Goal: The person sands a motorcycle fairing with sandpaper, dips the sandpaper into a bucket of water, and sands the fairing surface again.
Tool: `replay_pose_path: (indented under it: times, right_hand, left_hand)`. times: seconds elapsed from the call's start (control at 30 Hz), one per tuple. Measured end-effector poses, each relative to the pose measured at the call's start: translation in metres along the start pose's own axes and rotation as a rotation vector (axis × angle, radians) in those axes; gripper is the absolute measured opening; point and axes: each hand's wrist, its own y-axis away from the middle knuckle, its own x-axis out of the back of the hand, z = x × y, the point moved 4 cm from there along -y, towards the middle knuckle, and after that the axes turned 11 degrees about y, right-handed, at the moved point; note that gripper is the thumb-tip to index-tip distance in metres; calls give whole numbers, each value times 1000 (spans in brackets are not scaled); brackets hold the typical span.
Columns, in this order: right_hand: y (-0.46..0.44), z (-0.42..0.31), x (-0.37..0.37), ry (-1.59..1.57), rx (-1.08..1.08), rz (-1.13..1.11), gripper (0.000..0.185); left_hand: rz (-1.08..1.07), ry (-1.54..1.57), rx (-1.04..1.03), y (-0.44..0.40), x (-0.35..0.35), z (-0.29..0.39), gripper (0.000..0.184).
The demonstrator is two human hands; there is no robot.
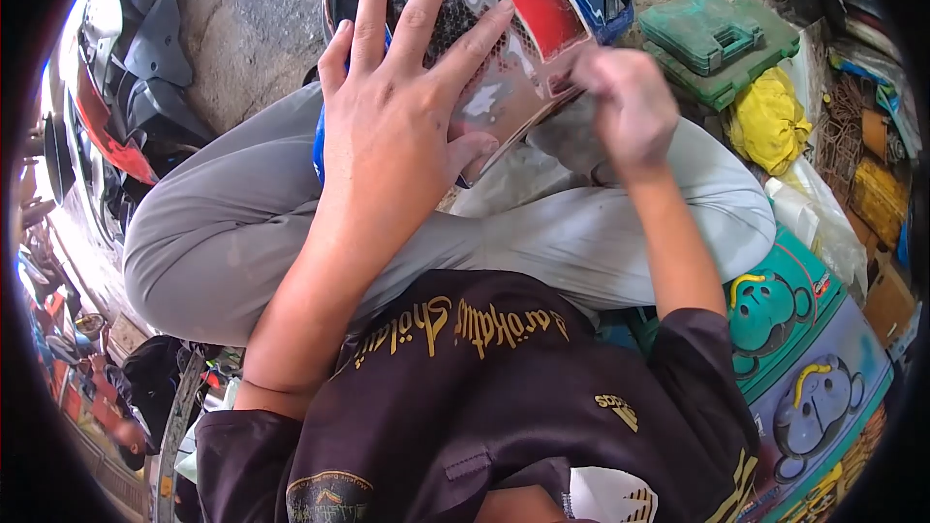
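Observation:
A glossy curved panel [501, 105], like a motorcycle body part, rests by my crossed legs. It has a blue edge, a red rectangle with pale lettering, and a dark speckled area. My left hand [402, 102] lies on its surface with fingers spread and the thumb near the lower edge. At the panel's right edge, close to the red rectangle, my right hand [630, 107] has its fingers curled in. Motion blurs that hand, and whatever sits between its fingers cannot be made out.
A green tool case [702, 34] and a crumpled yellow bag [768, 121] lie to the right. A teal printed box [785, 300] is beside my right knee. Dark and red plastic fairings [160, 48] stand at the left. Behind the panel is a dark round rim [334, 0].

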Motion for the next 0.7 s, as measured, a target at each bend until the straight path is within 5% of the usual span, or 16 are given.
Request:
replay_pose_path:
  times: [0.17,0.27,0.4,0.47,0.63,0.7]
  right_hand:
    - [-9,-32,6,-94,76,34,27]
    - [-2,18,-5,-1,-55,1,28]
    - [-5,-20,3,-73,97,58,37]
    - [1,13,-2,27,-90,-43,33]
    - [-2,-24,4,-78,136,69,23]
    - [-5,7,-1,-5,14,3,23]
  left_hand:
    - [25,-3,3,2,-1,0,111]
    - [27,42,24,0,2,6,111]
    - [-54,182,113,-5,21,18,112]
    - [-59,179,111,-3,20,18,112]
    - [-37,177,86,-4,20,17,104]
    - [-36,177,88,-4,19,18,104]
